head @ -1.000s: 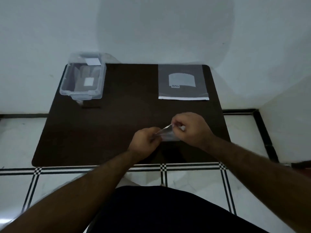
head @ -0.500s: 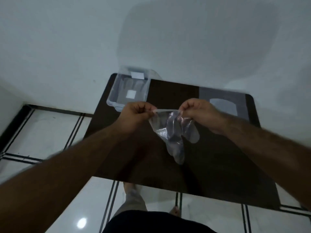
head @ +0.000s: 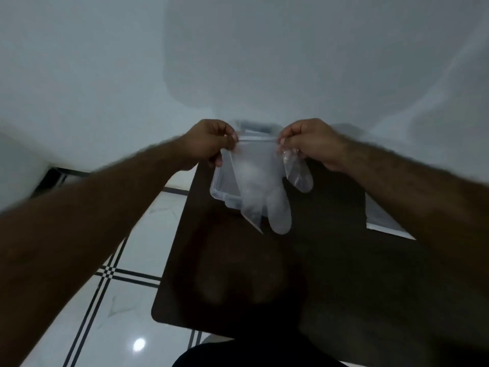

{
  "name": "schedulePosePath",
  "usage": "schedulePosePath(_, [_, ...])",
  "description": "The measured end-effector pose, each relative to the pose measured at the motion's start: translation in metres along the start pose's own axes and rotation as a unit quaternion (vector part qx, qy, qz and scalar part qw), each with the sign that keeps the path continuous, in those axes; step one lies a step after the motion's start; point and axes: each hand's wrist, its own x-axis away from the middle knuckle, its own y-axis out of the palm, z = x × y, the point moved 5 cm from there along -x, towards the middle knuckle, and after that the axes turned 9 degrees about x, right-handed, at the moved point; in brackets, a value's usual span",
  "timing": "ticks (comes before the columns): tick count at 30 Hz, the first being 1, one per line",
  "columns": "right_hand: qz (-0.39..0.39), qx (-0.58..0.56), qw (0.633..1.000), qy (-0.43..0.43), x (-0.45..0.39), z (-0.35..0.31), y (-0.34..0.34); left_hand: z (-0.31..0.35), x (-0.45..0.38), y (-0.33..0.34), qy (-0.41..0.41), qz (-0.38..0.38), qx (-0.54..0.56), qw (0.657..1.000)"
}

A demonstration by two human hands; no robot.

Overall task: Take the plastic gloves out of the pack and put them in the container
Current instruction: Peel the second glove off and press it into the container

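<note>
A clear plastic glove (head: 264,192) hangs unfolded in the air, fingers pointing down. My left hand (head: 209,147) pinches the left corner of its cuff and my right hand (head: 309,144) pinches the right corner, stretching the cuff flat between them. The clear plastic container (head: 221,189) stands on the dark table (head: 238,274) right behind and below the glove, mostly hidden by it. The flat glove pack (head: 381,218) lies on the table at the right, partly covered by my right forearm.
A white wall rises just behind the table's far edge. White floor tiles with dark lines (head: 113,274) lie to the left of the table. My dark clothing fills the bottom middle of the view.
Both hands have lifted the glove from near the table's front edge and carried it left and forward, spreading it open. It now hangs over the container. The camera swung left.
</note>
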Motion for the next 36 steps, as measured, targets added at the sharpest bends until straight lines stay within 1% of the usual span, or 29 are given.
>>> schedulePosePath(4, [0.033,0.023,0.999,0.005,-0.05,-0.028,-0.01,0.022,-0.046,-0.026,-0.026,0.004,0.016,1.0])
schedulePosePath(6, [0.055,0.038,0.998,0.001,-0.07,-0.039,-0.017,0.032,-0.066,-0.033,-0.018,0.011,0.042,0.999])
schedulePosePath(10, [0.145,0.049,0.987,-0.053,-0.094,-0.062,-0.036,0.055,-0.097,-0.049,0.07,0.045,0.046,0.996])
schedulePosePath(15, [0.193,0.068,0.971,-0.125,-0.089,-0.073,-0.052,0.075,-0.103,-0.058,0.21,0.054,0.005,0.976])
schedulePosePath(19, [0.181,0.116,0.963,-0.165,-0.076,-0.066,-0.045,0.07,-0.096,-0.058,0.254,0.051,-0.045,0.965])
schedulePosePath(22, [0.162,0.192,0.943,-0.217,-0.065,-0.058,-0.031,0.054,-0.087,-0.054,0.266,0.015,-0.07,0.961])
schedulePosePath(24, [0.145,0.231,0.93,-0.245,-0.062,-0.049,-0.018,0.039,-0.085,-0.051,0.273,-0.006,-0.107,0.956])
schedulePosePath(28, [0.122,0.282,0.919,-0.247,-0.063,-0.03,0.004,0.008,-0.087,-0.047,0.27,-0.002,-0.228,0.935])
schedulePosePath(33, [0.09,0.393,0.872,-0.276,-0.071,-0.005,0.033,-0.029,-0.089,-0.037,0.262,-0.023,-0.293,0.919])
schedulePosePath(36, [0.063,0.415,0.868,-0.265,-0.073,0.009,0.046,-0.053,-0.09,-0.029,0.246,-0.049,-0.316,0.915])
